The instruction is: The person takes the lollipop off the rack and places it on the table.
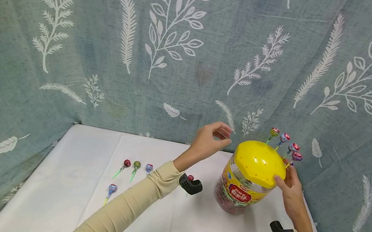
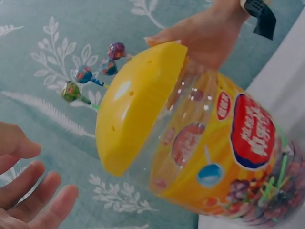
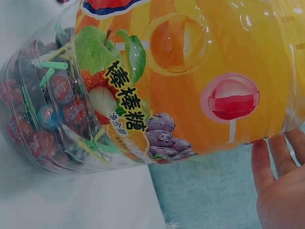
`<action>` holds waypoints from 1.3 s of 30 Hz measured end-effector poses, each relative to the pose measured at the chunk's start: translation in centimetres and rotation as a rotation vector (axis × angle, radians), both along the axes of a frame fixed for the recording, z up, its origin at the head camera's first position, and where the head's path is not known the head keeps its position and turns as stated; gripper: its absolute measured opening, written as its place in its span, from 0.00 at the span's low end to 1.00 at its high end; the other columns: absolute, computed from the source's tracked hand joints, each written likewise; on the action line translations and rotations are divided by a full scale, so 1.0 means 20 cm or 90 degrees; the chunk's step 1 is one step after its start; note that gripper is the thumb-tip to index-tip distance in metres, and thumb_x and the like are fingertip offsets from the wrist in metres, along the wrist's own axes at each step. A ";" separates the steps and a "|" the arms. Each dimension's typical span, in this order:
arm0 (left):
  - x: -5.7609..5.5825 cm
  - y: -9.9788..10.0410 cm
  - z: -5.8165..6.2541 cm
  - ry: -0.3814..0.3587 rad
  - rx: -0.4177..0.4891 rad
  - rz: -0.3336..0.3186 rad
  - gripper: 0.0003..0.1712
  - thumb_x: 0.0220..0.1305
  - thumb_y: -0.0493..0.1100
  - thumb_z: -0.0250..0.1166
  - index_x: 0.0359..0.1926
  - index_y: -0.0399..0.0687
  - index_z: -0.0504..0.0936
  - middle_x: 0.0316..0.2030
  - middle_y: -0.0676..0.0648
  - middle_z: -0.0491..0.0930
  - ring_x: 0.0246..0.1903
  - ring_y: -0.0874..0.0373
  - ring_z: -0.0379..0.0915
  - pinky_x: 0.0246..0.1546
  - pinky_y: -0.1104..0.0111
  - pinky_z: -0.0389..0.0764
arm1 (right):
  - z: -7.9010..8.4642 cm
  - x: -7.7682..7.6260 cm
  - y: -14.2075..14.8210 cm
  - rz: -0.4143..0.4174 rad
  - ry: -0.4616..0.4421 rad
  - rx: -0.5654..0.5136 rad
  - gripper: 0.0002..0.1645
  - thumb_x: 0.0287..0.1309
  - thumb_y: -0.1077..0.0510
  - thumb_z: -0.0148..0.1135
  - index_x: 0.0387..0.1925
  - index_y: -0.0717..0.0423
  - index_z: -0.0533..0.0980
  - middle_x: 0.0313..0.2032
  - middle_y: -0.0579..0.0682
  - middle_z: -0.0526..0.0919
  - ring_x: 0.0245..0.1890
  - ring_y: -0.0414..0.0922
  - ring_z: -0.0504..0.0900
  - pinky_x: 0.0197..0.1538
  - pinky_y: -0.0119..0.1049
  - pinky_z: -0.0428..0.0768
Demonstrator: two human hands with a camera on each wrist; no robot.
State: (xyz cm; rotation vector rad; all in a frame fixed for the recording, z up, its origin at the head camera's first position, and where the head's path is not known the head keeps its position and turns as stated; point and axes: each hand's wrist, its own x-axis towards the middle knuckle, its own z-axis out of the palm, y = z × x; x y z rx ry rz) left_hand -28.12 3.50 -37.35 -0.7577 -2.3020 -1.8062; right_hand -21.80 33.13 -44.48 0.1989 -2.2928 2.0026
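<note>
A clear plastic jar [image 1: 241, 191] with a yellow lid [image 1: 261, 163] and a fruit-printed label is at the right of the white table. Wrapped lollipops fill its lower part, as the right wrist view shows. Several lollipops [image 1: 285, 138] stick out of holes along the lid's far right edge. My right hand [image 1: 291, 191] grips the jar near its neck, thumb against the lid's rim and fingers round the far side. Left of the lid, apart from it, my left hand [image 1: 210, 142] is raised with bent, loose fingers and nothing between them.
Several loose lollipops lie on the white-covered table [image 1: 75, 179]: a red one [image 1: 126, 163], a green one [image 1: 137, 164] and blue ones [image 1: 112, 188] at the left. Another red lollipop [image 1: 190, 178] is partly hidden behind my left wrist. A leaf-patterned curtain [image 1: 188, 104] hangs behind and beside the table.
</note>
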 end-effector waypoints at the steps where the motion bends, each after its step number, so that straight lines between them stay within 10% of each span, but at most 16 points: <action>1: -0.01 0.02 0.00 0.004 0.001 -0.003 0.13 0.59 0.38 0.65 0.46 0.46 0.79 0.40 0.46 0.81 0.37 0.59 0.77 0.38 0.70 0.79 | 0.00 0.00 0.00 0.000 -0.002 0.002 0.37 0.67 0.58 0.51 0.72 0.50 0.48 0.63 0.47 0.61 0.57 0.37 0.65 0.52 0.19 0.67; 31: -0.19 0.45 0.05 0.044 0.014 -0.047 0.18 0.59 0.34 0.64 0.51 0.44 0.76 0.41 0.47 0.80 0.37 0.65 0.76 0.40 0.78 0.76 | 0.02 -0.02 0.00 0.027 -0.001 0.011 0.38 0.68 0.57 0.50 0.73 0.52 0.46 0.70 0.55 0.53 0.58 0.38 0.64 0.55 0.20 0.66; 39: -0.18 0.53 0.06 0.048 0.004 -0.044 0.20 0.60 0.33 0.63 0.53 0.48 0.74 0.40 0.49 0.80 0.35 0.67 0.76 0.38 0.79 0.75 | 0.02 -0.02 0.00 0.019 -0.011 0.011 0.38 0.68 0.56 0.50 0.73 0.50 0.45 0.71 0.56 0.51 0.59 0.37 0.63 0.68 0.59 0.46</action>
